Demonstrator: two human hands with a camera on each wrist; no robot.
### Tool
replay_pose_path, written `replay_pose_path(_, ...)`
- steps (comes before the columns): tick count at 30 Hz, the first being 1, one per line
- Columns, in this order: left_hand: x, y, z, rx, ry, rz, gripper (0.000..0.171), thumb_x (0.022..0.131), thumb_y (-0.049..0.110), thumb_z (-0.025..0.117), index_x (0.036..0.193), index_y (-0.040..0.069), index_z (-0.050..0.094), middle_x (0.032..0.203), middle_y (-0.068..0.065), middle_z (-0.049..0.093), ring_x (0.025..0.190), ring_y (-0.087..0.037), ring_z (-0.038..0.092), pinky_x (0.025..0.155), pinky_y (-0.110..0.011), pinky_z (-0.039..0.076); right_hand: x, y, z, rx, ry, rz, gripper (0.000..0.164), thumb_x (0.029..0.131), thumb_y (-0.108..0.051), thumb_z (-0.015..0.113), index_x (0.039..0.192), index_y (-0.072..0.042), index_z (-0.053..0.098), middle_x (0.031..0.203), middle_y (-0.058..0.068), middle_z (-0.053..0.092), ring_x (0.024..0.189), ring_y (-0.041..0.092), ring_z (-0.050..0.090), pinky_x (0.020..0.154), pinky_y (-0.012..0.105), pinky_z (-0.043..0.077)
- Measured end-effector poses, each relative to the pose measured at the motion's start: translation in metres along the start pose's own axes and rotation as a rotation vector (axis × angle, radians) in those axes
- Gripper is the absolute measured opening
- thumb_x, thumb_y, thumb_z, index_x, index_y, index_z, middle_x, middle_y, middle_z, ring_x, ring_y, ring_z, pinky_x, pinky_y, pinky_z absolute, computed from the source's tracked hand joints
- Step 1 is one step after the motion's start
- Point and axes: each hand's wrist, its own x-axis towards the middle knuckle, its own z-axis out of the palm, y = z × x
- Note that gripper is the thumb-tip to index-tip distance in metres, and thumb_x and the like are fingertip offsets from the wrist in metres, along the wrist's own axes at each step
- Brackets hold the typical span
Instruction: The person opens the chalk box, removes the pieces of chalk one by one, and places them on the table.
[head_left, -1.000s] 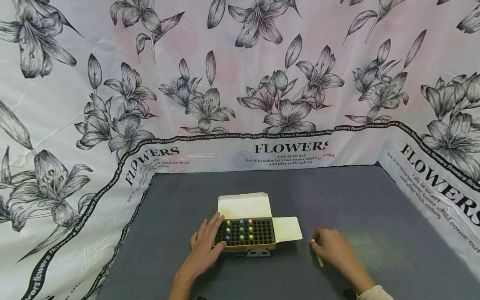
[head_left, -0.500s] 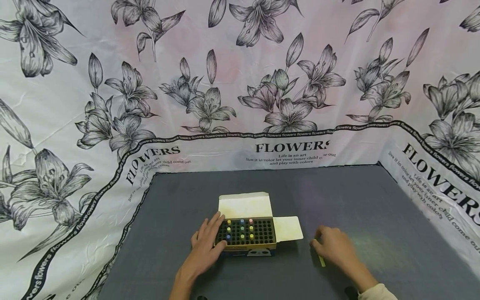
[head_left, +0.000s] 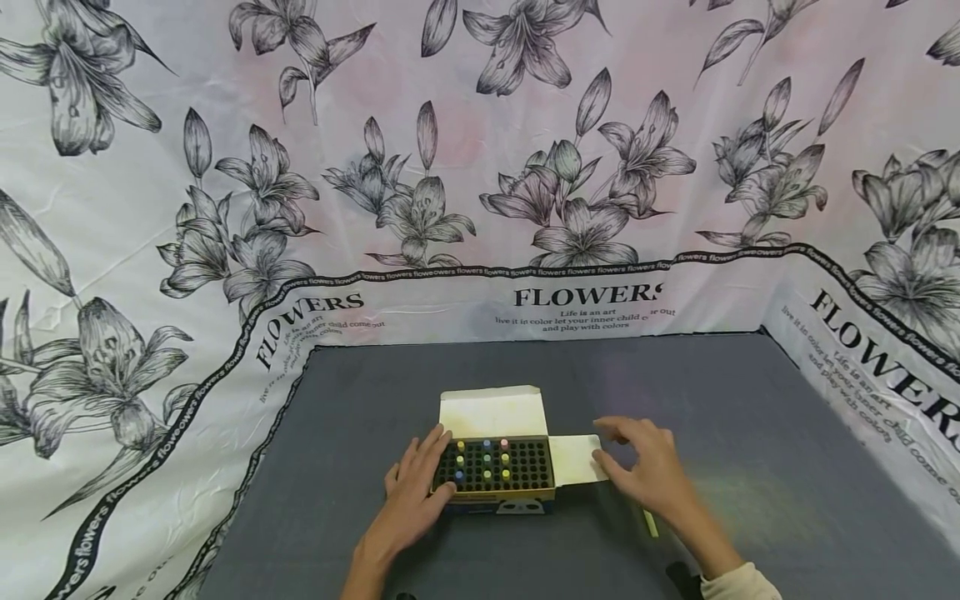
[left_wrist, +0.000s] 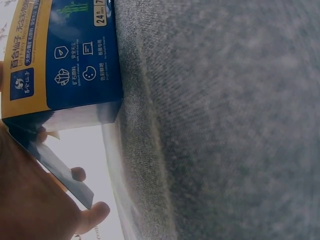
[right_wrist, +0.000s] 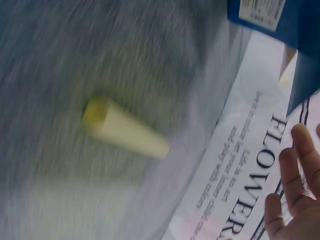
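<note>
A chalk box (head_left: 495,493), blue and yellow, stands with its white lid thrown back. Several coloured sticks stand in its dark rows of holes. My left hand (head_left: 408,500) rests against the box's left end, thumb by the near corner and fingers by the far one. In the left wrist view its fingertips show past a loose flap (left_wrist: 65,172). My right hand (head_left: 648,467) hovers by the white right side flap (head_left: 576,460), thumb and fingers apart, thumb tip at the flap's edge. Below that hand a yellow stick of chalk (right_wrist: 130,130) lies on the table.
The dark grey table (head_left: 375,383) ends at a white cloth wall (head_left: 450,308) printed with flowers and lettering. A faint yellow smudge (head_left: 757,500) marks the table right of my right hand.
My right hand has let go of the yellow chalk, leaving it on the table, and has moved up and left to the side flap. My left hand stays at the box.
</note>
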Motion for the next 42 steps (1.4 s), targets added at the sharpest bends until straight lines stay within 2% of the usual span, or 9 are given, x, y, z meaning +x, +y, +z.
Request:
replay_pose_path(7,0.0,0.0,0.003,-0.009,-0.011,-0.003,0.072,0.099,0.027,0.055,0.164,0.031,0.025,0.172,0.006,0.017,0.158,-0.045,0.008,0.11,-0.076,0.005,0.001,-0.015,0.021,0.17,0.032,-0.057,0.044,0.074,-0.005,0.086,0.115,-0.015,0.074,0.094,0.0,0.074,0.084,0.018,0.057,0.08,0.039,0.026)
replay_pose_path(12,-0.001,-0.001,0.004,-0.016,-0.012,-0.01,0.071,0.099,0.027,0.054,0.164,0.031,0.025,0.172,0.006,0.016,0.158,-0.045,0.008,0.109,-0.076,0.004,0.004,-0.027,0.034,0.22,0.051,-0.098,0.042,0.072,-0.004,0.086,0.111,-0.012,0.075,0.091,0.001,0.074,0.084,0.019,0.057,0.081,0.041,0.027)
replay_pose_path(17,0.0,-0.002,0.003,-0.023,-0.007,-0.002,0.071,0.099,0.028,0.054,0.164,0.033,0.024,0.172,0.008,0.016,0.158,-0.045,0.008,0.11,-0.077,0.005,0.006,-0.037,0.046,0.263,0.036,-0.113,0.04,0.074,-0.005,0.086,0.112,-0.01,0.074,0.092,0.002,0.074,0.085,0.019,0.056,0.084,0.046,0.029)
replay_pose_path(26,0.002,-0.006,-0.003,-0.046,-0.023,0.022,0.065,0.102,0.02,0.046,0.163,0.031,0.026,0.172,0.008,0.017,0.158,-0.042,0.009,0.111,-0.076,0.006,0.01,-0.048,0.059,0.24,-0.002,-0.131,0.04,0.074,-0.009,0.087,0.112,-0.012,0.075,0.094,0.0,0.074,0.088,0.013,0.053,0.086,0.047,0.028)
replay_pose_path(35,0.003,-0.006,-0.007,-0.017,-0.007,0.025,0.066,0.099,0.019,0.05,0.162,0.031,0.031,0.17,0.008,0.022,0.158,-0.042,0.015,0.11,-0.076,0.01,0.015,-0.051,0.064,0.188,-0.07,-0.176,0.038,0.074,-0.016,0.089,0.109,-0.016,0.075,0.094,-0.002,0.071,0.089,0.009,0.05,0.084,0.047,0.029)
replay_pose_path(42,0.002,-0.006,-0.006,0.008,-0.007,0.01,0.066,0.1,0.019,0.049,0.162,0.033,0.03,0.171,0.009,0.021,0.157,-0.042,0.016,0.11,-0.077,0.01,0.021,-0.055,0.066,0.184,-0.193,-0.181,0.034,0.076,-0.013,0.088,0.107,-0.022,0.076,0.091,-0.008,0.07,0.088,0.004,0.044,0.084,0.044,0.024)
